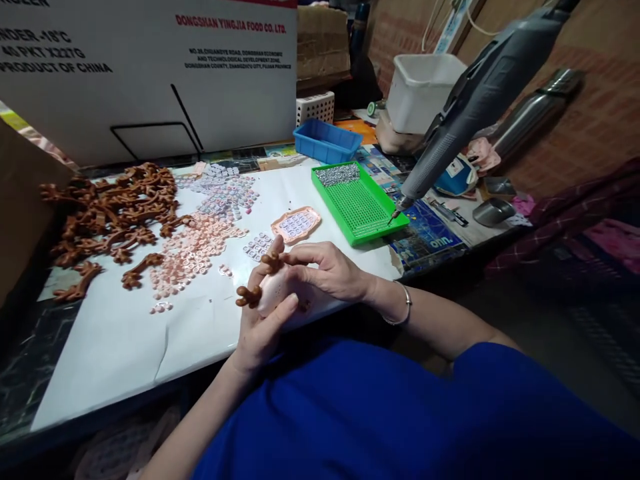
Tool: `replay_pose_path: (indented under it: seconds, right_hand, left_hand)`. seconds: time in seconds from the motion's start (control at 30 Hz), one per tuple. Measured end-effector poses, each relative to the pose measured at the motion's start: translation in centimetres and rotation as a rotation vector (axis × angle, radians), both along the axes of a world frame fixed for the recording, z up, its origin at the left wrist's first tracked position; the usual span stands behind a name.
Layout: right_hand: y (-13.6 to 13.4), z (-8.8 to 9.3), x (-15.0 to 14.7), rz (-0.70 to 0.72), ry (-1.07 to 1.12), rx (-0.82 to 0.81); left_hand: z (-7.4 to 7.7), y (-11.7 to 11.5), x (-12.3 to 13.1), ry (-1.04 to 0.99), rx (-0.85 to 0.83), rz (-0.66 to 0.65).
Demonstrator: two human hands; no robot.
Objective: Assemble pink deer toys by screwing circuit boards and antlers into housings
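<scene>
Near the table's front edge, my left hand [263,337] is wrapped round a pale pink piece [273,292] dotted with small holes. Brown knobbed parts [249,296] stick out at its left and top. My right hand [333,272] rests against the piece's upper right side, its thumb and forefinger pressed together; anything between them is too small to make out. Just beyond the hands lie a pink-rimmed plate of small lilac pieces [296,225] and a little group of loose lilac pieces [259,247].
A heap of brown parts [120,207] and piles of pink pieces [193,250] and lilac pieces [227,193] cover the left. A green tray [357,237] holds silver screws. A powered screwdriver [450,113] hangs above its right edge. Behind stand a blue bin [327,141] and a large carton [150,87].
</scene>
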State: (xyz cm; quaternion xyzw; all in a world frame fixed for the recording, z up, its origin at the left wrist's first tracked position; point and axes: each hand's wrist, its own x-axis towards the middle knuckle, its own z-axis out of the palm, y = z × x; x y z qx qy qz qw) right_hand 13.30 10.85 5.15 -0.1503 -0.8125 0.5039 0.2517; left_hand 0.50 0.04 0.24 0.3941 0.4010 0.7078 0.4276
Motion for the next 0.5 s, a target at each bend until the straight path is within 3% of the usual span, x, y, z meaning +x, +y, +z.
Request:
replay_pose_path:
  seconds: [0.13,0.27,0.37,0.5]
  right_hand:
    - [-0.3,-0.4,-0.1,-0.135,0.021,0.020]
    - [-0.1,-0.7,0.3,-0.192,0.076,0.074]
    - [0.1,-0.8,0.8,-0.192,0.078,0.134]
    - [0.2,-0.5,1.2,-0.151,0.047,0.139]
  left_hand:
    - [-0.2,0.2,0.7,-0.013,-0.036,0.062]
    - [-0.1,0.0,0.4,0.137,-0.095,0.204]
    - [0.3,-0.2,0.2,0.310,-0.089,0.310]
    - [0.9,-0.2,0.5,0.372,-0.066,0.358]
